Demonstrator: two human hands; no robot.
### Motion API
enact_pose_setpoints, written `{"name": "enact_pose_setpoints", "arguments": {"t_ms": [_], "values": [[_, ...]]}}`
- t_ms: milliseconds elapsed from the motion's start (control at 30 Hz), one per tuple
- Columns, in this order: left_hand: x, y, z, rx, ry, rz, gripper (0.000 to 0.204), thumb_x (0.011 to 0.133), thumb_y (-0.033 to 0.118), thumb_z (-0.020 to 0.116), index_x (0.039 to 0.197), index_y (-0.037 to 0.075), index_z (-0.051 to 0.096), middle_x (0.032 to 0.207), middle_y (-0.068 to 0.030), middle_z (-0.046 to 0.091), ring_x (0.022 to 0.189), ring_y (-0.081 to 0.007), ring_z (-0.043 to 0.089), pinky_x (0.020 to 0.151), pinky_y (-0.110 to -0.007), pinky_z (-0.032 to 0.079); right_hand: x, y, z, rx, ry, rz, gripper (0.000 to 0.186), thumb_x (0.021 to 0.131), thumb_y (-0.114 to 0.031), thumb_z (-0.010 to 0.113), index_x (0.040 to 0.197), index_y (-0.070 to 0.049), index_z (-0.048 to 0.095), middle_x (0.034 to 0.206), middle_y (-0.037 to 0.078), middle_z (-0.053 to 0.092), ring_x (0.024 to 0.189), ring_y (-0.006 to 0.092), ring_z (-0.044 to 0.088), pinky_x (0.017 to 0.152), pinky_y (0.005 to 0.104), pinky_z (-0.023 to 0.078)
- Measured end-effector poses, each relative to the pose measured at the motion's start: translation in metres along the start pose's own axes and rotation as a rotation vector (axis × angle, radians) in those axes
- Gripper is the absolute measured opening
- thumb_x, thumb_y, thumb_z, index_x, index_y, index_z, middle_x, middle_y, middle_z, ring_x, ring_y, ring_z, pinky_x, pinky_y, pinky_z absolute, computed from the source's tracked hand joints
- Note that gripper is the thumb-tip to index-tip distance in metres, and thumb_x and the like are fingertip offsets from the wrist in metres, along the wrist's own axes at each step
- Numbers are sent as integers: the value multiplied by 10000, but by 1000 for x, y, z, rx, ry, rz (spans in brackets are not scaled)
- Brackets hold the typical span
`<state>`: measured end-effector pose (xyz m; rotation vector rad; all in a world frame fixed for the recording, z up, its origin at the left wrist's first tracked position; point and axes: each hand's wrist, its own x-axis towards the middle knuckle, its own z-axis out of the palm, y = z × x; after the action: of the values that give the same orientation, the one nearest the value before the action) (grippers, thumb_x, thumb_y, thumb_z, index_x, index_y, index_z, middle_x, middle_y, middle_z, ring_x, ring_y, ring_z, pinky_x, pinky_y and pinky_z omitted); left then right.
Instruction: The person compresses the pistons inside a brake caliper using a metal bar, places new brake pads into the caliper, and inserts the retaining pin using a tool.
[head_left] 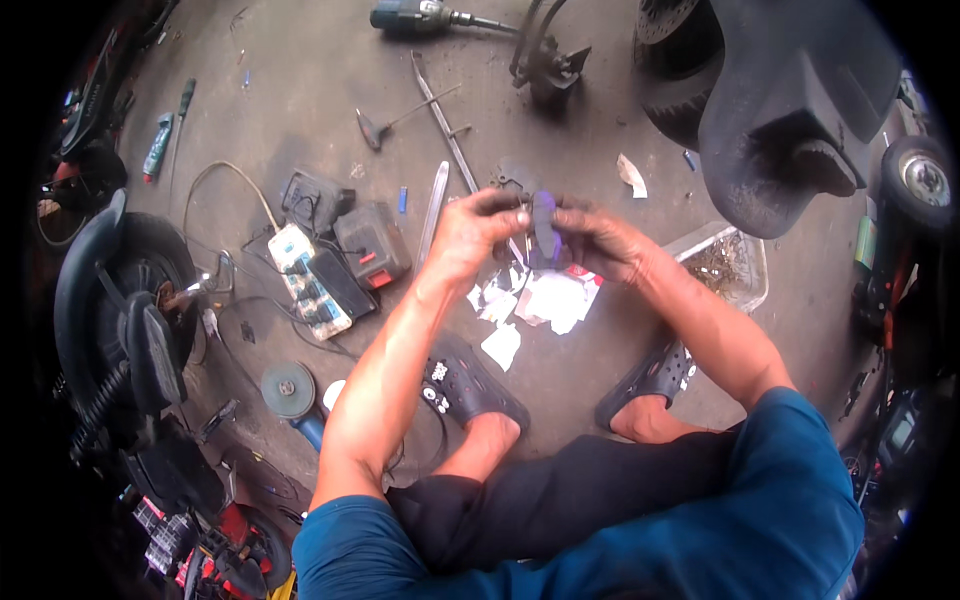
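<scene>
Both my hands, left hand (pixel 470 232) and right hand (pixel 600 243), pinch a small, smooth purple part (pixel 545 222) above torn white paper scraps (pixel 545 298) on gritty concrete.

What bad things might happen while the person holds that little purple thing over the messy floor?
1. The small purple part is pinched between the left hand and right hand; if it slips, it may get lost among the torn white paper scraps below.
2. The feet wear open sandals, and the long metal bar and cables lie close, so tripping or a stubbed toe seems possible.
</scene>
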<state>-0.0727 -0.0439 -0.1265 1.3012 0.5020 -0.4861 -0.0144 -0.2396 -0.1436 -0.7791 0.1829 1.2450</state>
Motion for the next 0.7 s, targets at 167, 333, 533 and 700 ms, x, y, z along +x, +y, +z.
{"name": "enact_pose_setpoints", "arguments": {"t_ms": [167, 333, 533, 700], "values": [[16, 20, 4, -17, -15, 82, 374, 787, 184, 709, 1086, -26, 631, 894, -79, 659, 717, -120, 556, 611, -256, 437, 2, -21, 0, -17, 3, -24, 511, 830, -292, 670, 1239, -28, 514, 1144, 95, 586, 1046, 209, 577, 922, 439, 471], [13, 24, 7, 159, -19, 247, 312, 788, 142, 719, 1050, -14, 653, 942, -90, 665, 832, -170, 608, 713, -319, 497, -7, -9, -24, -32, 200, 177, 442, 829, -245, 677, 1196, -34, 550, 1068, 73, 618, 994, 177, 590, 871, 358, 486], [12, -26, 6, 41, -78, 131, 376, 816, 146, 717, 1127, -44, 621, 1017, -106, 670, 968, -157, 606, 848, -294, 482, -11, 12, -14, 156, -6, 48, 446, 819, -199, 701, 1200, -33, 538, 1101, 63, 625, 1004, 202, 606, 930, 431, 468], [21, -11, 7, 63, -57, 152, 362, 809, 140, 732, 1129, -3, 640, 1013, -62, 666, 944, -125, 591, 840, -266, 468, -6, -4, -4, 143, 16, -21, 468, 779, -210, 733, 1179, -41, 558, 1074, 45, 634, 978, 183, 598, 970, 436, 433]]}}
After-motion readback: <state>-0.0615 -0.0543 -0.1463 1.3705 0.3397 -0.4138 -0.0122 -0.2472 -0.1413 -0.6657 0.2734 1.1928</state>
